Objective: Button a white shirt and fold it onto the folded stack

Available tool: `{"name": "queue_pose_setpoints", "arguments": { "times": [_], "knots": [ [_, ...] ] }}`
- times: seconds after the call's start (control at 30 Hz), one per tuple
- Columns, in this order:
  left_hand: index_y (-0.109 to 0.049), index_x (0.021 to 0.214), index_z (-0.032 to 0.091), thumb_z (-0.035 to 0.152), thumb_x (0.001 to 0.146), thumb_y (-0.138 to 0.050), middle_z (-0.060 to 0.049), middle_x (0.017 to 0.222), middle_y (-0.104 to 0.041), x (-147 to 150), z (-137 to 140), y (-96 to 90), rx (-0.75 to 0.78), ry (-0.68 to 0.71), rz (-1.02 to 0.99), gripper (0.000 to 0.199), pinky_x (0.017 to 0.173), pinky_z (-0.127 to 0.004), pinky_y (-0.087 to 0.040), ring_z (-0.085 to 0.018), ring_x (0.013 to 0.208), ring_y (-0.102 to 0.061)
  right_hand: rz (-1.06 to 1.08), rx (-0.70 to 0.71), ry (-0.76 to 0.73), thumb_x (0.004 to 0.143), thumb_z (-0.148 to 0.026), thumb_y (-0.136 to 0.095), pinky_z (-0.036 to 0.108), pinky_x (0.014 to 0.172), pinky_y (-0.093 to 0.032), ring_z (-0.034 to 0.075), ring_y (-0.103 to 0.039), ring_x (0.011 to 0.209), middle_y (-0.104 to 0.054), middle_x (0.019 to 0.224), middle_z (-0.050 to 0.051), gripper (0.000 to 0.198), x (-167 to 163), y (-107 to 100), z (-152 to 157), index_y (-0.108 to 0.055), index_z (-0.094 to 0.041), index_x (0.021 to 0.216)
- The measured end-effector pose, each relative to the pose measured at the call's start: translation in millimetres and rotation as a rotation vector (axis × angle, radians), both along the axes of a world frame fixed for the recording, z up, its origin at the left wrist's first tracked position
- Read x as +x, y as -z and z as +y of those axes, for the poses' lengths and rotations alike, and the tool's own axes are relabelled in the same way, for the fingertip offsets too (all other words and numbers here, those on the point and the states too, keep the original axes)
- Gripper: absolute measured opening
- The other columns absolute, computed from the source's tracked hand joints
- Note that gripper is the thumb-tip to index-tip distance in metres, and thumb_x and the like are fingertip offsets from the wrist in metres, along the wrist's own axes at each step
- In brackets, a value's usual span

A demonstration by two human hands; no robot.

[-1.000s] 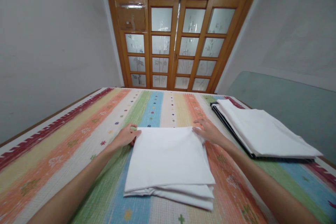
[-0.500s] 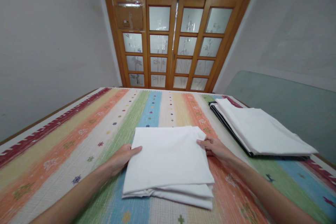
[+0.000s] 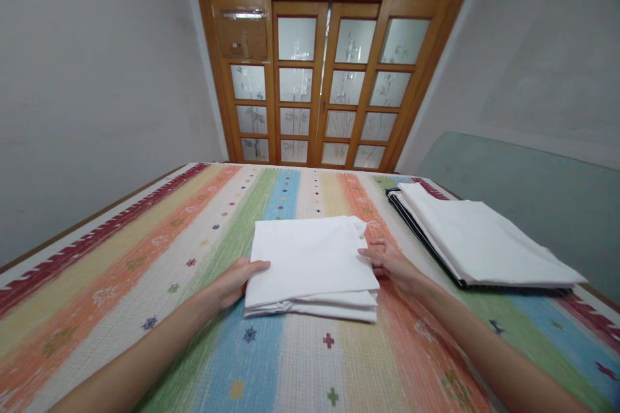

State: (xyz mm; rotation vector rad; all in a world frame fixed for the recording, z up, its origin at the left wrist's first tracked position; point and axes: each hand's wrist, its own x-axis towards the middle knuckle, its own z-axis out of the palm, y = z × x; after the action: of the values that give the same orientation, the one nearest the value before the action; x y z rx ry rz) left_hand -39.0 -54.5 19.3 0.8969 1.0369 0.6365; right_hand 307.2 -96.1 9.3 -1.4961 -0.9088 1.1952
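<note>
A folded white cloth [image 3: 310, 264] lies in several layers on the striped cover, its loose layer edges facing me. My left hand [image 3: 237, 281] grips its left side, thumb on top and the other fingers hidden beneath. On the opposite side, my right hand [image 3: 390, 262] pinches the right edge, thumb or fingertip over the top layer. A small crumple shows at the cloth's far right corner. What kind of garment or linen it is, I cannot tell.
A stack of folded white fabric [image 3: 489, 235] with a dark, white-striped piece [image 3: 421, 242] under it lies at the right. The striped cover [image 3: 169, 271] spreads over the surface. A pale green board [image 3: 513, 164] stands along the right side, wooden glass-paned doors [image 3: 322, 84] behind.
The white cloth has moved away from me, its near edge now farther up the cover. Both hands have moved with it, still at its sides and a little closer together.
</note>
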Motion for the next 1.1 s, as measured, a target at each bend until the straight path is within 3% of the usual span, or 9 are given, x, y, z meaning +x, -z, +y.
{"name": "queue_pose_setpoints", "arguments": {
  "times": [0.13,0.3,0.43,0.63,0.7,0.77,0.87,0.97,1.1],
  "knots": [
    [-0.065,0.101,0.009,0.028,0.058,-0.082,-0.014,0.106,-0.071,-3.3,-19.4,-1.8,0.045,0.023,0.004,0.049,0.076,-0.029,-0.055,-0.024,0.09,-0.069,-0.052,0.016,0.022,0.057,-0.031,-0.083,0.027,0.051,-0.05,0.018,-0.066,0.066,-0.064,0.081,0.0,0.056,-9.6,3.8,-23.6,-0.039,-0.024,0.092],
    [-0.063,0.103,0.011,0.025,0.053,-0.083,-0.014,0.107,-0.07,1.9,-26.3,3.5,0.143,-0.161,0.021,0.056,0.072,-0.029,-0.055,-0.024,0.089,-0.068,-0.167,0.2,0.087,0.052,-0.033,-0.082,0.028,0.058,-0.05,0.019,-0.064,0.071,-0.06,0.087,0.0,0.061,-23.8,-3.8,-33.8,-0.034,-0.025,0.088],
    [-0.059,0.108,0.011,0.025,0.056,-0.079,-0.015,0.111,-0.069,1.7,-30.7,6.9,0.188,-0.183,0.045,0.058,0.068,-0.028,-0.054,-0.024,0.087,-0.068,-0.188,0.233,0.059,0.055,-0.038,-0.079,0.028,0.055,-0.049,0.017,-0.062,0.065,-0.059,0.096,0.001,0.059,-25.3,-7.3,-39.1,-0.032,-0.026,0.09],
    [-0.048,0.117,0.012,0.029,0.053,-0.081,-0.014,0.106,-0.068,-6.8,-28.4,11.6,0.279,-0.164,0.226,0.074,0.077,-0.033,-0.053,-0.025,0.091,-0.066,-0.523,0.139,-0.137,0.064,-0.038,-0.072,0.027,0.053,-0.043,0.017,-0.056,0.059,-0.055,0.067,-0.004,0.042,-21.0,7.5,-50.8,-0.039,-0.024,0.086],
    [-0.042,0.124,0.012,0.03,0.052,-0.082,-0.014,0.107,-0.065,-12.7,-23.4,12.8,0.385,-0.161,0.366,0.084,0.078,-0.036,-0.052,-0.026,0.09,-0.065,-0.719,0.171,-0.143,0.064,-0.036,-0.072,0.027,0.054,-0.042,0.016,-0.052,0.058,-0.051,0.065,-0.005,0.038,-19.5,7.8,-52.2,-0.044,-0.023,0.086],
    [-0.04,0.128,0.014,0.029,0.052,-0.08,-0.013,0.112,-0.06,-17.5,-18.3,10.7,0.584,-0.185,0.521,0.087,0.082,-0.04,-0.051,-0.027,0.093,-0.063,-0.895,0.257,-0.124,0.062,-0.034,-0.072,0.03,0.061,-0.044,0.017,-0.054,0.065,-0.054,0.078,-0.001,0.039,-18.2,2.2,-50.0,-0.049,-0.022,0.091],
    [-0.046,0.125,0.016,0.03,0.063,-0.071,-0.013,0.122,-0.053,-14.2,-12.6,0.3,0.963,-0.206,0.716,0.068,0.098,-0.047,-0.041,-0.029,0.11,-0.054,-1.064,0.474,-0.059,0.066,-0.033,-0.07,0.037,0.079,-0.046,0.023,-0.057,0.088,-0.054,0.098,0.007,0.034,-17.5,-14.4,-35.6,-0.054,-0.021,0.093],
    [-0.054,0.118,0.018,0.035,0.078,-0.059,-0.013,0.125,-0.055,8.5,-7.8,-11.6,1.183,-0.053,0.754,0.044,0.107,-0.046,-0.031,-0.028,0.121,-0.046,-1.116,0.646,-0.028,0.079,-0.031,-0.057,0.042,0.092,-0.042,0.027,-0.055,0.102,-0.057,0.1,0.011,0.013,-20.9,-31.4,-5.4,-0.057,-0.021,0.088],
    [-0.057,0.123,0.021,0.047,0.081,-0.058,-0.012,0.136,-0.052,51.6,-0.6,-11.6,1.278,0.295,0.612,0.049,0.112,-0.044,-0.025,-0.028,0.131,-0.039,-1.15,0.727,-0.058,0.088,-0.028,-0.043,0.045,0.099,-0.039,0.027,-0.054,0.112,-0.061,0.11,0.014,0.021,-31.5,-36.2,46.5,-0.061,-0.019,0.095]
  ]
}}
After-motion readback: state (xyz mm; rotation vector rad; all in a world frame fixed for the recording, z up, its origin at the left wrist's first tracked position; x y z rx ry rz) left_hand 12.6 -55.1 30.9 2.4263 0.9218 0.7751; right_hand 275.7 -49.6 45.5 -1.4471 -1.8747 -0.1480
